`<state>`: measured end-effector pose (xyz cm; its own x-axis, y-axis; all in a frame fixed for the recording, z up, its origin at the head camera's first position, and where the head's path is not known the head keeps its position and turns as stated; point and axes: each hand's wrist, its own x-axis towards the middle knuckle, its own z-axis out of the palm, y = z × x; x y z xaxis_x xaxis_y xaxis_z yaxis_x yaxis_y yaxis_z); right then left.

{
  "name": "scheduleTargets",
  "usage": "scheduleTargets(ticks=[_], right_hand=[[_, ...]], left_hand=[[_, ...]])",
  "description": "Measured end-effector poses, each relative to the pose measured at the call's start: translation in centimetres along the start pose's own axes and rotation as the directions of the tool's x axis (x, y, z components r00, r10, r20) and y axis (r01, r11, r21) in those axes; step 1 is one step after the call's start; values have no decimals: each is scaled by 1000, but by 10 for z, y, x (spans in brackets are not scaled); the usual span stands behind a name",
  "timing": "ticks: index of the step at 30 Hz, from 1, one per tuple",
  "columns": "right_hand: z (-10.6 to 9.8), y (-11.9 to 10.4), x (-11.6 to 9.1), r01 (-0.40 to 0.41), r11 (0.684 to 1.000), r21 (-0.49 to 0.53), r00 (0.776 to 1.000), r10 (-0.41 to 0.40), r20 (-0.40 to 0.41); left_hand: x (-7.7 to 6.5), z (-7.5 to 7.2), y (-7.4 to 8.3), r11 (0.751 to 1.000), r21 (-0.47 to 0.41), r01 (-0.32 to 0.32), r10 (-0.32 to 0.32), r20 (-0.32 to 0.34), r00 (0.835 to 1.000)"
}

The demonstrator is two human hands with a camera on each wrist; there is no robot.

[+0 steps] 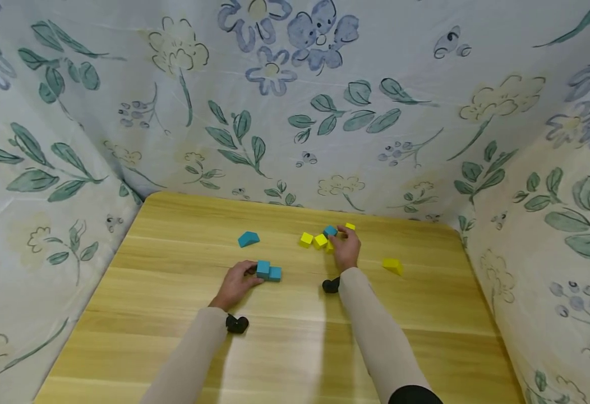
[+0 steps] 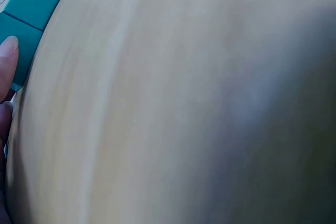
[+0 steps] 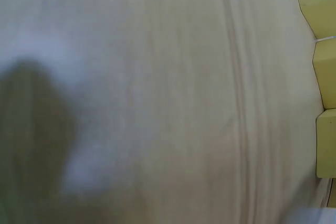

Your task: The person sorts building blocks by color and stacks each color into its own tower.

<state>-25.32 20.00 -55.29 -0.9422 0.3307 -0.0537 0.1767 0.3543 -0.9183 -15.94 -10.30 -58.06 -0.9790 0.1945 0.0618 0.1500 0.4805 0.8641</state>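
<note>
The left hand (image 1: pixel 236 282) pinches a blue cube (image 1: pixel 263 269); the right hand (image 1: pixel 347 248) pinches another blue block (image 1: pixel 330 230), yellow cubes (image 1: pixel 320 241) beside that grip.

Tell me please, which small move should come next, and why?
Perhaps the right hand should lift the blue block from among the yellow blocks: it is right at that block, and the left hand holds a second blue block beside a third.

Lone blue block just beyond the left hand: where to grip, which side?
I'd pinch the lone blue block across its near and far faces, from above: its left end looks slanted, so a pinch there might slip, and no other block touches it, leaving both faces apparently reachable.
</note>
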Motion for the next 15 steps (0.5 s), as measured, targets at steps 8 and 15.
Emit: scheduleTargets(ticks=[8, 15], right_hand=[[4, -2, 6, -88, 996, 19, 996, 87, 25], [12, -5, 11, -174, 982, 76, 985, 172, 25]], left_hand=[[1, 1, 0, 1000, -3, -17, 17, -15, 1000], [1, 0, 0, 1000, -3, -14, 14, -16, 1000]])
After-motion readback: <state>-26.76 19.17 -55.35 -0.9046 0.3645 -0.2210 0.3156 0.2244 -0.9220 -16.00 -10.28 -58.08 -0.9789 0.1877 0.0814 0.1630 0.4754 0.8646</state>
